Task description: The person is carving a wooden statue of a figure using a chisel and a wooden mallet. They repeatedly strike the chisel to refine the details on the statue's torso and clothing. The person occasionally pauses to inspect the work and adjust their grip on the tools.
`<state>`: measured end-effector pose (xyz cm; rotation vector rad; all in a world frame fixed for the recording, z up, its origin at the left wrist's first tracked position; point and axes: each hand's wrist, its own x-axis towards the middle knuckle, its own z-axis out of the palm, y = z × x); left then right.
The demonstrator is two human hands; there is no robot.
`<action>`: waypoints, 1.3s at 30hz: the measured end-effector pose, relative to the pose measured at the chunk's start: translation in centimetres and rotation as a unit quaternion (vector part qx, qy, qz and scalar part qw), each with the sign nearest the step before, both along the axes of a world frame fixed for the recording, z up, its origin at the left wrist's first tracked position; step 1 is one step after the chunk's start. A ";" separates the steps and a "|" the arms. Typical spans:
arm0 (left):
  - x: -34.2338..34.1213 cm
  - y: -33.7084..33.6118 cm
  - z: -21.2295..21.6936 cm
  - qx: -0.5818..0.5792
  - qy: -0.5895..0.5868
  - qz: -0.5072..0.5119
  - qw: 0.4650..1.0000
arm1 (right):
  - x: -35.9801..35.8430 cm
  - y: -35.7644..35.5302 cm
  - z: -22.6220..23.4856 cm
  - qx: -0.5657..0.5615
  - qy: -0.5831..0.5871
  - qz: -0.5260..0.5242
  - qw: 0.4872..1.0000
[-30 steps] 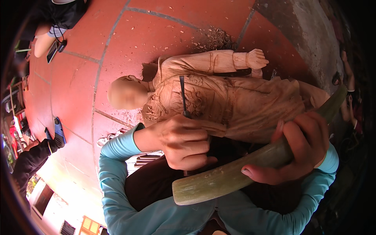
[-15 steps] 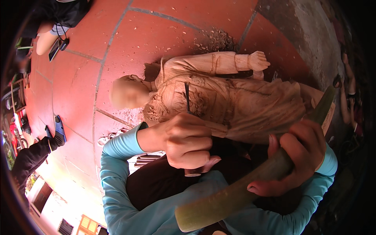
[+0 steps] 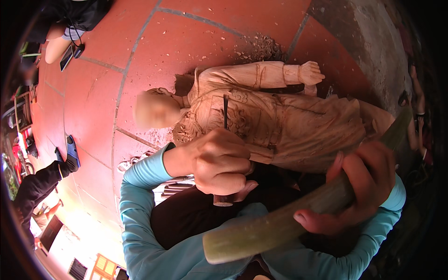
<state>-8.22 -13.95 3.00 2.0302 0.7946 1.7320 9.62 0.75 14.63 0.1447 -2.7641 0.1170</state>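
Observation:
A carved wooden statue [image 3: 308, 116] of a robed figure lies on its back in front of me, its head to the left. My left hand [image 3: 219, 161] is closed around a carving chisel [image 3: 226, 113]. The dark blade points away from me onto the statue's chest, by the raised carved ornament, and the wooden butt shows below my fist. In my right hand [image 3: 361, 191] is a long greenish wooden club [image 3: 275, 233], gripped around its middle and slanting from lower left to upper right. Its thick end is near the chisel's butt, apart from it.
Wood shavings [image 3: 266, 46] lie on the red tiled floor [image 3: 186, 42] beyond the statue. Several more tools [image 3: 175, 187] rest by my left forearm. At the far left are another person's leg and blue sandal [image 3: 72, 151]; someone else sits at the upper left beside a phone [image 3: 66, 58].
The club's thick end has risen slightly and shifted left. The chisel's butt has moved a little left, so the chisel stands straighter in view; its tip stays on the chest.

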 end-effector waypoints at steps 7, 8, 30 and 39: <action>0.0 -0.1 -0.4 0.001 -0.007 0.004 1.000 | -0.3 -0.1 -0.3 -0.006 0.023 -0.015 1.000; -0.2 0.1 -0.1 -0.008 -0.010 0.012 1.000 | -0.4 -0.2 -0.4 -0.007 0.025 -0.018 1.000; -1.4 0.6 -0.4 0.004 -0.029 -0.023 0.999 | -1.5 -0.2 0.1 0.042 0.022 -0.037 0.998; -2.7 0.2 0.2 -0.059 -0.108 -0.033 0.992 | -2.5 0.9 -0.2 0.030 0.043 0.001 0.999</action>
